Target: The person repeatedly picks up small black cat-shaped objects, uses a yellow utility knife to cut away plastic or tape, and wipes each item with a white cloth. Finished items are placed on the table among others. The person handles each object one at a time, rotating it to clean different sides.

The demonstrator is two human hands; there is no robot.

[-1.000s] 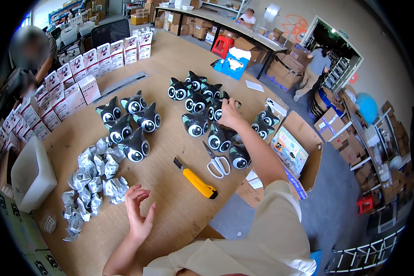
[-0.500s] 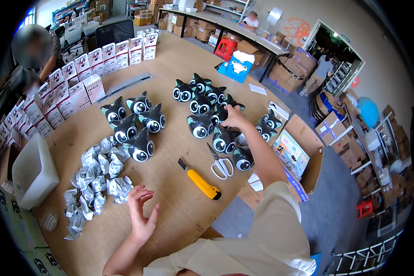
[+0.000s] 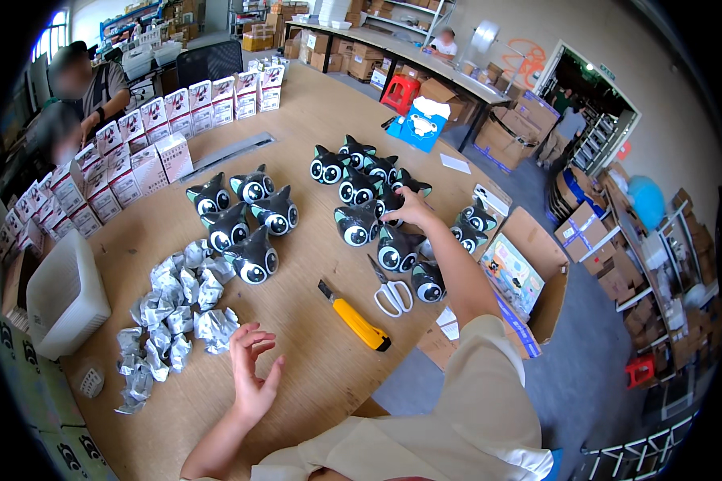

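My right hand (image 3: 413, 212) reaches into the right-hand cluster of glossy black cat-head figures with big white eyes and green ears. Its thumb and fingers are closed around one cat-head figure (image 3: 388, 199), which still sits among the others. Another cat-head figure (image 3: 357, 224) stands just left of that hand, and one more (image 3: 397, 249) stands in front. My left hand (image 3: 255, 375) hovers over the near part of the table, fingers spread and holding nothing. Beside it lies a heap of crumpled silvery-white wrappers (image 3: 162, 337). A second group of cat-head figures (image 3: 253, 256) stands behind the heap.
Between my hands lie a yellow utility knife (image 3: 356, 322) and white-handled scissors (image 3: 393, 297). Rows of small white boxes (image 3: 148, 170) line the far left. A white plastic bin (image 3: 70, 301) stands at left, an opened carton (image 3: 547, 293) at right. Two people sit across the table.
The view has shifted slightly, so the table appears a little lower and further right. Both hands keep nearly the same pose, my right one still at the same cat-head figure.
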